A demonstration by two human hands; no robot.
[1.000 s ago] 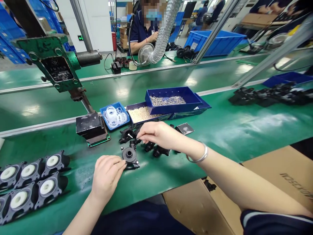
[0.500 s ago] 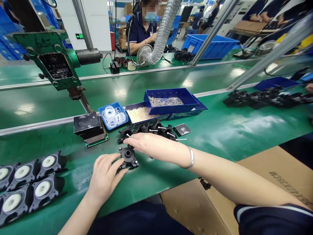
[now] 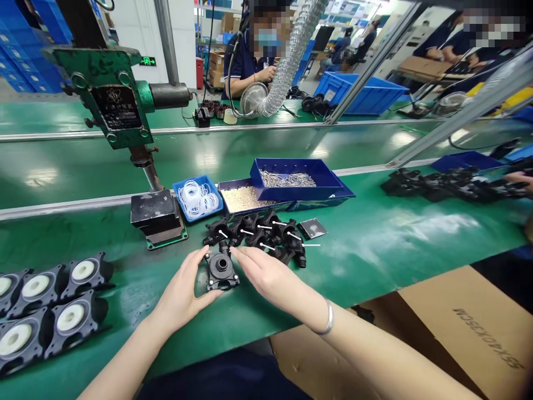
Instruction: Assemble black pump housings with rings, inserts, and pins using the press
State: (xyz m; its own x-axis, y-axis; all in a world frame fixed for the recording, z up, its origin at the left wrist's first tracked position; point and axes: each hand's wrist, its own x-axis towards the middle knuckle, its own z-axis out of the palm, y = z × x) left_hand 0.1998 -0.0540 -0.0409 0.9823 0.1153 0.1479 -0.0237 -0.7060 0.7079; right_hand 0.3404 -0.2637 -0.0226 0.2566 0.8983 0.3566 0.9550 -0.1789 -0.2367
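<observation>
A black plastic pump housing [image 3: 220, 268], square with corner screws and a raised round neck, sits on the green bench in front of me. My left hand [image 3: 189, 286] holds it from the left, fingertips at its upper left corner and thumb along its near edge. At its upper right is my right hand [image 3: 260, 269], fingers stretched out together, the tips by the housing's short pipe; its thumb is hidden. Just behind lies a cluster of black plastic parts [image 3: 250, 230], several with thin white pins sticking out.
Left stand several black housings with white discs [image 3: 70, 318]. Beyond are a green press [image 3: 114, 105] over a black block [image 3: 154, 211], a tray of clear rings [image 3: 197, 199], bins of cream pellets [image 3: 241, 199] and metal pins [image 3: 287, 179]. A cardboard box [image 3: 466, 328] is lower right.
My right hand has drawn back from over the black parts to the housing's right side, uncovering the cluster. My left hand has shifted slightly right and spread around the housing.
</observation>
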